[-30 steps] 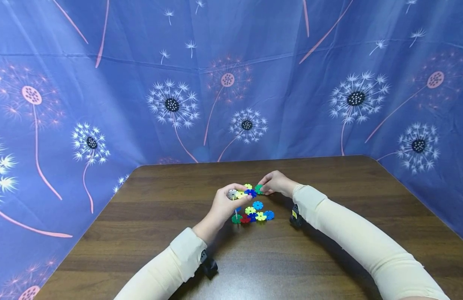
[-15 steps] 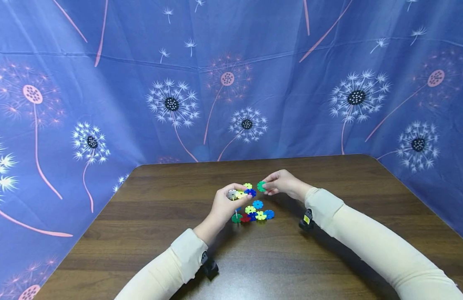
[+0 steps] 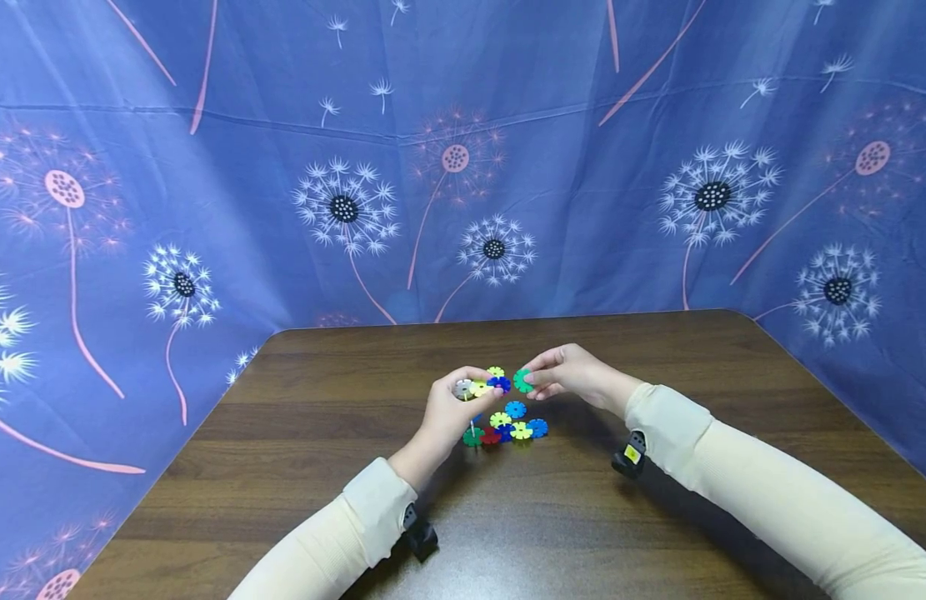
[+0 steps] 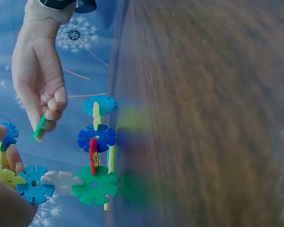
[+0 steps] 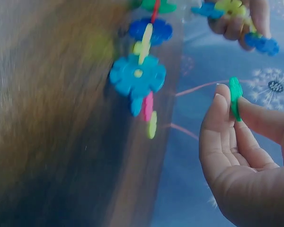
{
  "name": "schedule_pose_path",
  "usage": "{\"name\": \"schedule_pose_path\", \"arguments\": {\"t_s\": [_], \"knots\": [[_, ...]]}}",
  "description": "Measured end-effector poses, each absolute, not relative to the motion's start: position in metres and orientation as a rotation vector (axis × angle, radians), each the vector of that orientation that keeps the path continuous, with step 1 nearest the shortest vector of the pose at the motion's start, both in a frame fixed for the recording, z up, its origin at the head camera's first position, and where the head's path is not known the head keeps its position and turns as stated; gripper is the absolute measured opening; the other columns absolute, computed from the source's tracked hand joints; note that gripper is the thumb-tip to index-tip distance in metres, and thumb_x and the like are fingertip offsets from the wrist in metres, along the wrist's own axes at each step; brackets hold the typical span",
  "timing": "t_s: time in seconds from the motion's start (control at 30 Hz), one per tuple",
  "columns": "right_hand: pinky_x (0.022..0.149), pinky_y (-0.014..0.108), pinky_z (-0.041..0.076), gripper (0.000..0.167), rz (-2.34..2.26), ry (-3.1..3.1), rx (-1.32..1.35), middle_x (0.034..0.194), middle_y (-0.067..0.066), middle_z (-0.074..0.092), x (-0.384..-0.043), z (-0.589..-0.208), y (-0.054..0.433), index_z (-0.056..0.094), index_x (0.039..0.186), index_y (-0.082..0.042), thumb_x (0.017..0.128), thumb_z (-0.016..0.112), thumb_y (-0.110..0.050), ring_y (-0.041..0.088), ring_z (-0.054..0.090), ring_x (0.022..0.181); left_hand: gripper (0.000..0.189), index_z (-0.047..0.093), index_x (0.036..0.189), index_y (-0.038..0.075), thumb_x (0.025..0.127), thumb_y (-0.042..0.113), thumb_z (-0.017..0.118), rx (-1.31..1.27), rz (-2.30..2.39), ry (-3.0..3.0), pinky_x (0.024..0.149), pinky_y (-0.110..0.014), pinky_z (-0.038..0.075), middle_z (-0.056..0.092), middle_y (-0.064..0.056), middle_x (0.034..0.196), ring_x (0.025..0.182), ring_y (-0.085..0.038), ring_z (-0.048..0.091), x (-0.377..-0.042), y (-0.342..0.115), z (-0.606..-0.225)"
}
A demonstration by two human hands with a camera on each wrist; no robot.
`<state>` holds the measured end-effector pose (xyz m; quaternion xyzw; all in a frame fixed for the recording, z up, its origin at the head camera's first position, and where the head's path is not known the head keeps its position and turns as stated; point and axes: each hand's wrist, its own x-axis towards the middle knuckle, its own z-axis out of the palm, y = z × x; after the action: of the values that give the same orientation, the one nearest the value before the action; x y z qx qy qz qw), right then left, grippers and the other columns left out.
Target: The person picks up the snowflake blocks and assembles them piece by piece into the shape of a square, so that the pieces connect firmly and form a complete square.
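My left hand [image 3: 442, 412] grips the upper arm of a structure of slotted, flower-shaped plastic discs, around its yellow disc [image 4: 8, 178]. A dark blue disc [image 3: 500, 384] ends that arm, by my left fingertips. Below, a linked row runs along the tabletop, with a green disc [image 4: 95, 185], a red disc [image 4: 93, 156] and a light blue disc [image 5: 138, 75]. Between thumb and fingers, my right hand [image 3: 578, 377] pinches a loose green disc [image 5: 235, 98]. It is upright, a small gap to the right of the dark blue disc.
The structure stands on a brown wooden table [image 3: 297, 467]. Behind the table's far edge hangs a blue cloth [image 3: 568, 200] with dandelion prints. Each wrist carries a small black camera, like the right-hand camera [image 3: 630, 456].
The green disc has come away from beside the dark blue disc, lifting slightly and then dropping back a little. My right hand and forearm have shifted right. My left hand stays put.
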<state>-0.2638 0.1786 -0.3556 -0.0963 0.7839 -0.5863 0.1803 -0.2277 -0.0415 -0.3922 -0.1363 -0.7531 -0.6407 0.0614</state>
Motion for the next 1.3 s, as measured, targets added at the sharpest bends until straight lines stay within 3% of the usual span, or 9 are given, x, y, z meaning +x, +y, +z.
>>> {"name": "schedule_pose_path", "arguments": {"t_s": [0.2,0.43,0.73,1.3], "knots": [[0.086,0.040,0.056,0.034,-1.707,2.153,-0.291,0.096,0.007,0.073,-0.251,-0.348,0.176,0.060,0.121,0.009,0.092,0.065,-0.009,0.019,0.071,0.084,0.023,0.073,0.097,0.013,0.079,0.025,0.081,-0.428,-1.917,-2.281,0.073,-0.027,0.051,0.069,-0.002,0.105,0.095,-0.013,0.056,-0.227,-0.041,-0.392],[0.078,0.031,0.057,0.038,-1.771,2.068,-0.286,0.102,0.009,0.072,-0.242,-0.345,0.174,0.057,0.125,0.011,0.092,0.064,-0.007,0.015,0.069,0.077,0.023,0.073,0.097,0.011,0.079,0.021,0.081,-0.402,-1.933,-2.280,0.068,-0.023,0.050,0.069,-0.005,0.104,0.089,-0.012,0.055,-0.226,-0.041,-0.391],[0.077,0.027,0.057,0.041,-1.792,1.994,-0.257,0.088,0.004,0.072,-0.239,-0.342,0.171,0.051,0.128,0.017,0.093,0.060,-0.003,0.013,0.069,0.075,0.021,0.070,0.101,0.003,0.082,0.010,0.077,-0.389,-1.935,-2.316,0.068,-0.022,0.052,0.068,-0.014,0.106,0.081,-0.009,0.057,-0.227,-0.038,-0.389],[0.082,0.028,0.056,0.041,-1.842,1.891,-0.212,0.092,0.006,0.070,-0.237,-0.341,0.164,0.047,0.129,0.020,0.093,0.057,0.000,0.014,0.069,0.081,0.017,0.069,0.089,0.005,0.080,0.013,0.080,-0.454,-1.932,-2.266,0.067,-0.023,0.051,0.067,-0.007,0.093,0.081,-0.010,0.057,-0.224,-0.038,-0.389]]}}
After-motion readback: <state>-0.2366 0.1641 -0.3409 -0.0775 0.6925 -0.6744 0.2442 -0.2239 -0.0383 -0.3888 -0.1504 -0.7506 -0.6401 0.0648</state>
